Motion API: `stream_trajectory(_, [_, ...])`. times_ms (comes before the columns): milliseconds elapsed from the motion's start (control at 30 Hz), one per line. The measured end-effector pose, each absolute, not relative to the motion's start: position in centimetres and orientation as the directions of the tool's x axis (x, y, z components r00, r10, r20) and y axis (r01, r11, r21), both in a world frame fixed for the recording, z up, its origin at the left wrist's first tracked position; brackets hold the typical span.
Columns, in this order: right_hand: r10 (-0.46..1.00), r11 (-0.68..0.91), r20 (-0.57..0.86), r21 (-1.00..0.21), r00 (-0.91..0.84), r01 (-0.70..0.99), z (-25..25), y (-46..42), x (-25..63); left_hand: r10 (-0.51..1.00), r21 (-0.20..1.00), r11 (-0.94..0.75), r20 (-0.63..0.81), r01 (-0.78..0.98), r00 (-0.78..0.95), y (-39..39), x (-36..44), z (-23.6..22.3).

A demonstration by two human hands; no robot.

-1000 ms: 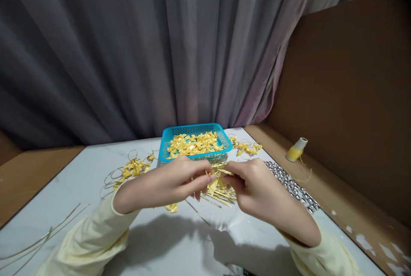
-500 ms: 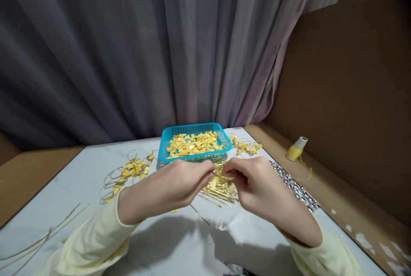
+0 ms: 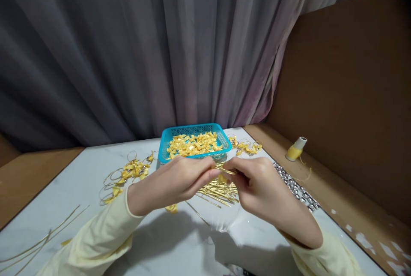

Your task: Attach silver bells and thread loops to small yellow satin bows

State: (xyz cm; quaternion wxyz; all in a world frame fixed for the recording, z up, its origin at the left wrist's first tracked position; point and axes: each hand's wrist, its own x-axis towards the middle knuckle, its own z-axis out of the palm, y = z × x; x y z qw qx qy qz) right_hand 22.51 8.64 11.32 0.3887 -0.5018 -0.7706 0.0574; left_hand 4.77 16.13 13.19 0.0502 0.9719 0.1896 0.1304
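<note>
A short gold wire tie (image 3: pixel 224 169) runs between my two hands. My left hand (image 3: pixel 181 179) pinches one end of it between thumb and forefinger. The other end is in the closed fingers of my right hand (image 3: pixel 261 186), with a bit of yellow ribbon (image 3: pixel 222 178) showing just below. How the ribbon joins the tie is hidden by my fingers. Beneath both hands lies a loose pile of gold wire ties (image 3: pixel 220 193). One yellow ribbon bow (image 3: pixel 171 208) rests on the table under my left wrist.
Behind my hands stands a blue basket (image 3: pixel 163 145) of yellow ribbon bows. Finished-looking loops with bows (image 3: pixel 133 169) lie to the left, more loops (image 3: pixel 247 148) at back right. Silver beads (image 3: pixel 297 188) line the right edge, near a thread cone (image 3: pixel 296 149). Long gold wires (image 3: pixel 41 239) lie front left.
My left hand has closed from loosely spread fingers into a pinch. The gold tie, curved half a second ago, now looks straighter between my hands. My right hand has barely moved.
</note>
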Motion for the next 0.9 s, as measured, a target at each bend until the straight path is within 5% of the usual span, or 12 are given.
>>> stream_trajectory(267, [0.798, 0.511, 0.564, -0.448, -0.212, 0.733, 11.54, 8.48, 22.68, 0.383, 0.324, -0.899, 0.258, 0.294, 0.887, 16.01, 4.88, 13.40])
stream_trajectory(600, [0.799, 0.526, 0.556, -0.460, -0.230, 0.715, 11.67, 8.39, 22.53, 0.337, 0.343, -0.909, 0.270, 0.237, 0.902, 15.99, 4.91, 13.12])
stream_trajectory(900, [0.805, 0.526, 0.556, -0.510, -0.206, 0.681, 11.60, 9.01, 22.54, 0.452, 0.422, -0.848, 0.258, 0.322, 0.854, 15.48, 5.53, 13.33])
